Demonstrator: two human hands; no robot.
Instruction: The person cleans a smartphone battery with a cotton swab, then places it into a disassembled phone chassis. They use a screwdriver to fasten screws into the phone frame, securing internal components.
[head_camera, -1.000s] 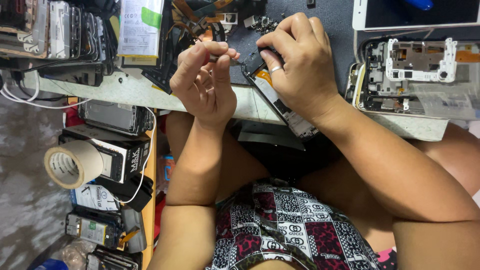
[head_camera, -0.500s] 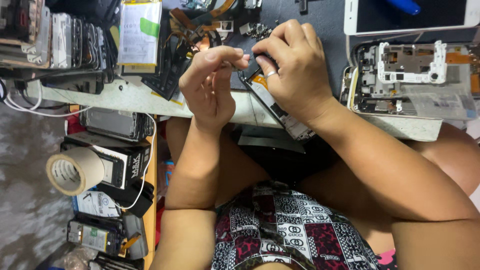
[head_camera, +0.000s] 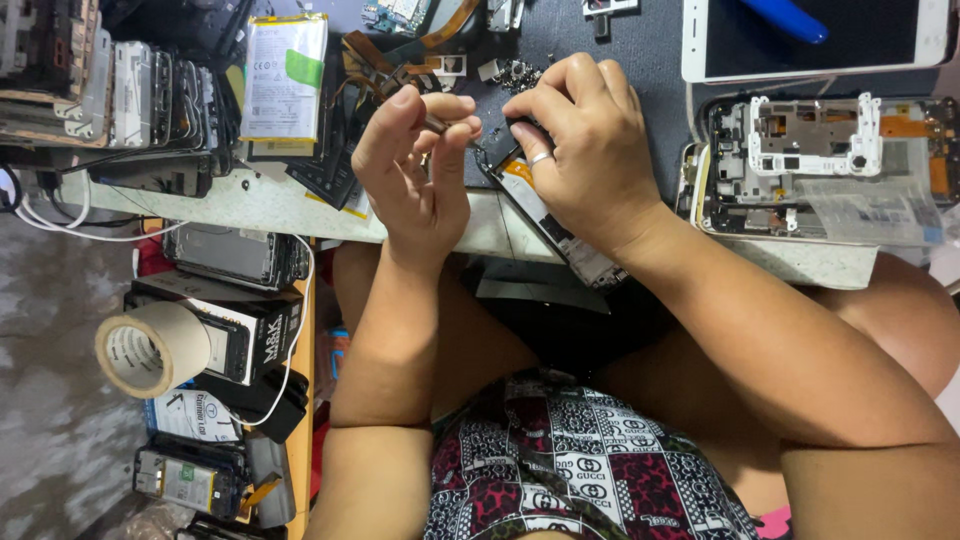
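My left hand (head_camera: 415, 170) pinches a thin metal tool (head_camera: 440, 124) between thumb and fingers, its tip pointing at the top end of an opened phone (head_camera: 550, 225). My right hand (head_camera: 582, 150), with a ring on one finger, grips that phone's upper end and holds it tilted over the workbench's front edge (head_camera: 300, 205). Much of the phone's top is hidden under my right fingers. Both hands are close together, almost touching.
A second stripped phone frame (head_camera: 815, 160) and a white phone (head_camera: 810, 38) lie at the right. A battery (head_camera: 283, 75), flex cables and stacked phone parts (head_camera: 120, 90) crowd the left. Below the bench sit a tape roll (head_camera: 150, 348) and boxes.
My left hand has turned and closed in on the phone's top end, bringing the tool tip beside my right fingers. My right hand keeps its grip on the phone.
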